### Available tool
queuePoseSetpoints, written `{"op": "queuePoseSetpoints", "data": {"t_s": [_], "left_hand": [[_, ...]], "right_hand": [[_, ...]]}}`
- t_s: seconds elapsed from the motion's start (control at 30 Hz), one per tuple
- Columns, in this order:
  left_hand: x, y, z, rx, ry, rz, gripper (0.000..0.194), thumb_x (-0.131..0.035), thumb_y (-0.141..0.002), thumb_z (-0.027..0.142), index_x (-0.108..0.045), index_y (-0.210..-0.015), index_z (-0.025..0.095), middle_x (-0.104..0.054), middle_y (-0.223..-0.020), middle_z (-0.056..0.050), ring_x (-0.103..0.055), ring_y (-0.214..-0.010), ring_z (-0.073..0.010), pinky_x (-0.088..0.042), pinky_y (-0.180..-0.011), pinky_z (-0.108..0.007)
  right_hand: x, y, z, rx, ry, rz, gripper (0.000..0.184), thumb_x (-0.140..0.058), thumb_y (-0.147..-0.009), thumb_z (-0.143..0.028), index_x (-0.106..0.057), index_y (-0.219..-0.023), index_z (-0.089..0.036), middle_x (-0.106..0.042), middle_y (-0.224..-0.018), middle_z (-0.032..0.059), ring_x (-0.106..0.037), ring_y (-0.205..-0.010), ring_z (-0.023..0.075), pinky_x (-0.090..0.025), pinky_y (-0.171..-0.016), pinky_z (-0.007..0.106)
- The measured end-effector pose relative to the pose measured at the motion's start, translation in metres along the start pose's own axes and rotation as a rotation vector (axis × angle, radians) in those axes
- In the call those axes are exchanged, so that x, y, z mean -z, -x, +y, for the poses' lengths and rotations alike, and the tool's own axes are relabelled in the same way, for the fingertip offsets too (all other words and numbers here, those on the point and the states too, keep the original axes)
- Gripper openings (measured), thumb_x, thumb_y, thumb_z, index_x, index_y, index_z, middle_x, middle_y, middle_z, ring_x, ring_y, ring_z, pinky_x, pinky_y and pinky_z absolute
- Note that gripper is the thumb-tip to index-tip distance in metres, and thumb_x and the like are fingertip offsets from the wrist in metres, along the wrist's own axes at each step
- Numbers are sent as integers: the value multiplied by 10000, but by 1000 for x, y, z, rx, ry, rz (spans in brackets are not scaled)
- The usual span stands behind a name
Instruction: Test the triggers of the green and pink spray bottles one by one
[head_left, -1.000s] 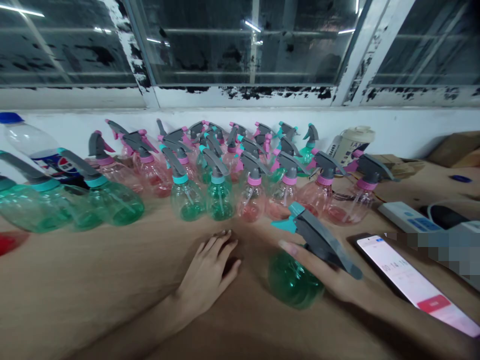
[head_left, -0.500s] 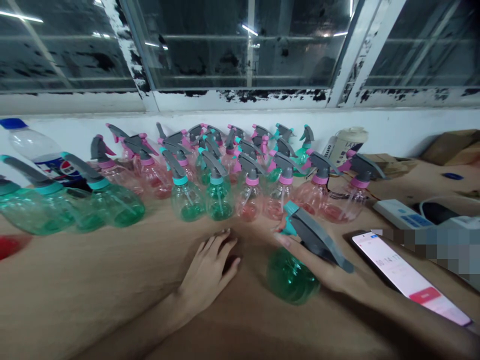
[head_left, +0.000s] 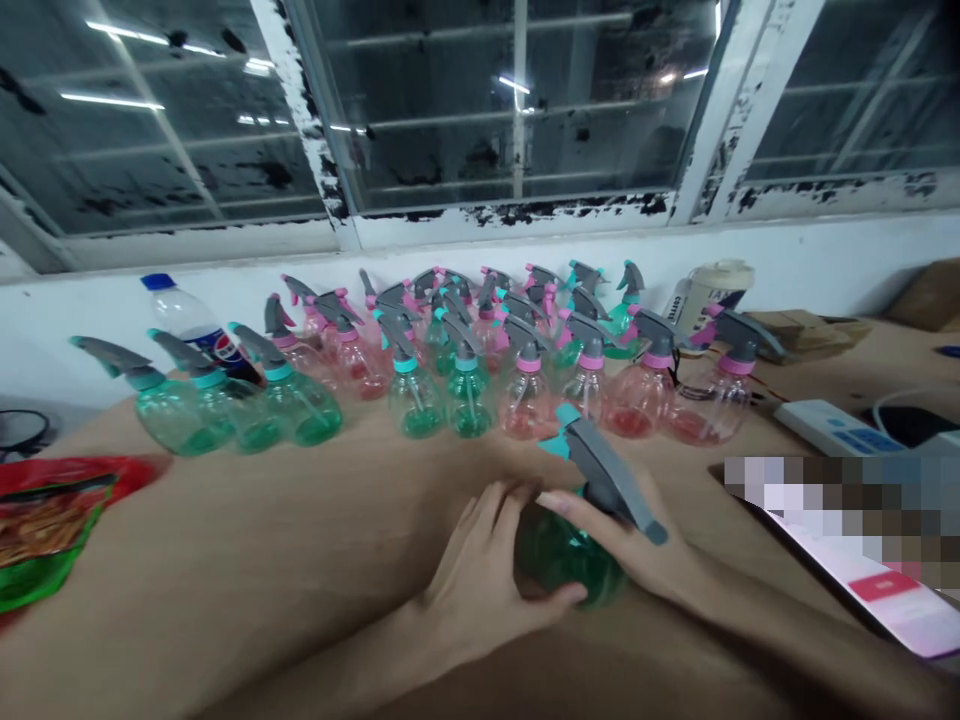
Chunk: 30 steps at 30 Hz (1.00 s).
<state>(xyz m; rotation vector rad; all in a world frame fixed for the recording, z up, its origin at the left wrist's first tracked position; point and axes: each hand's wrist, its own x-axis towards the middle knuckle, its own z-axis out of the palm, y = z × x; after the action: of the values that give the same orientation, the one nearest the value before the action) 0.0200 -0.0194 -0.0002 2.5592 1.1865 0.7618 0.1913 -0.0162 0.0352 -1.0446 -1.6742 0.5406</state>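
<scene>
A green spray bottle [head_left: 570, 548] with a grey and teal trigger head stands close in front of me on the table. Its left side is cupped by my left hand [head_left: 480, 565], the thumb along the front and the fingers round the back. My right hand [head_left: 652, 550] is closed round the right side and neck, below the head. Parts of the bottle are hidden behind both hands. Just beyond it are a spray bottle with a pink collar [head_left: 526, 400] and a green one with a teal collar [head_left: 469, 405].
Several green spray bottles [head_left: 307, 410] stand to the left, before a cola bottle [head_left: 199, 325]. At the left edge lies a red and green snack packet [head_left: 52, 520]. A phone [head_left: 862, 575] and a white power strip [head_left: 832, 430] lie to the right. A wall and window [head_left: 495, 110] close off the back.
My left hand has moved right from the bare tabletop onto the bottle. The right hand has slid from the trigger head down to the neck and side. The view has turned left.
</scene>
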Motion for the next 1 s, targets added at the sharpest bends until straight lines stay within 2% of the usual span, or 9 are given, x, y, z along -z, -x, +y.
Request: {"op": "queuePoseSetpoints", "data": {"t_s": [0.13, 0.3, 0.4, 0.47, 0.53, 0.67, 0.8, 0.9, 1.0], "left_hand": [[14, 12, 8, 23, 38, 8, 739, -712, -650, 457, -389, -1256, 184, -524, -1184, -128, -498, -1090, -303, -436, -901, -472], [33, 34, 4, 73, -25, 6, 580, -650, -736, 473, -444, -1214, 218, -533, -1193, -118, -486, -1115, -303, -433, -904, -495], [45, 51, -6, 89, -173, 55, 566, -631, -739, 489, -452, -1201, 216, -559, -1165, -122, -501, -1097, -331, -448, -871, -520], [55, 62, -17, 82, -233, 117, 583, -601, -750, 515, -425, -1216, 212, -574, -1135, -121, -533, -1051, -327, -465, -846, -504], [66, 70, -33, 125, -251, 154, 562, -581, -777, 499, -397, -1230, 221, -565, -1137, -108, -546, -1032, -302, -470, -849, -465], [87, 74, -80, 309, -275, 276, 454, -554, -821, 471, -435, -1182, 224, -523, -1141, -78, -532, -1052, -262, -447, -884, -410], [104, 61, -126, 356, -402, 461, 509, -519, -796, 564, -514, -1110, 164, -500, -1054, -102, -540, -991, -281, -452, -856, -419], [111, 44, -146, 381, -576, 477, 553, -522, -780, 590, -554, -1109, 146, -481, -1044, -123, -510, -1004, -301, -414, -891, -439], [114, 26, -156, 382, -715, 456, 536, -538, -783, 570, -571, -1130, 163, -465, -1054, -128, -472, -1037, -309, -392, -903, -426]], "right_hand": [[-19, 2, -9, -25, -135, -17, 472, -697, -696, -358, -473, -1097, -248, -581, -972, 7, -565, -881, 183, -461, -784, 339], [-46, 0, -26, -48, -273, -122, 582, -715, -662, -350, -438, -1157, -220, -554, -1146, 71, -530, -1049, 232, -413, -908, 408], [-57, 0, -31, -4, -252, -234, 811, -782, -571, -404, -378, -1251, -223, -478, -1284, 99, -450, -1180, 271, -368, -980, 446], [-60, 1, -31, 60, -186, -332, 922, -779, -570, -447, -296, -1326, -234, -381, -1382, 105, -354, -1271, 267, -313, -1036, 450], [-59, 2, -29, 100, -113, -397, 953, -747, -601, -491, -231, -1363, -244, -304, -1438, 100, -274, -1324, 245, -260, -1074, 445], [-53, 8, -21, 30, -8, -459, 803, -655, -700, -522, -262, -1342, -243, -305, -1438, 95, -278, -1327, 220, -253, -1079, 455], [-47, 19, -5, -35, 94, -472, 573, -588, -768, -505, -385, -1238, -248, -337, -1405, 83, -333, -1296, 228, -289, -1058, 470], [-42, 28, 6, -64, 179, -402, 428, -564, -803, -456, -431, -1159, -261, -373, -1370, 68, -382, -1260, 233, -336, -1028, 468], [-35, 36, 14, -61, 230, -363, 326, -549, -823, -399, -447, -1108, -278, -399, -1337, 57, -415, -1234, 237, -366, -1001, 475]]}}
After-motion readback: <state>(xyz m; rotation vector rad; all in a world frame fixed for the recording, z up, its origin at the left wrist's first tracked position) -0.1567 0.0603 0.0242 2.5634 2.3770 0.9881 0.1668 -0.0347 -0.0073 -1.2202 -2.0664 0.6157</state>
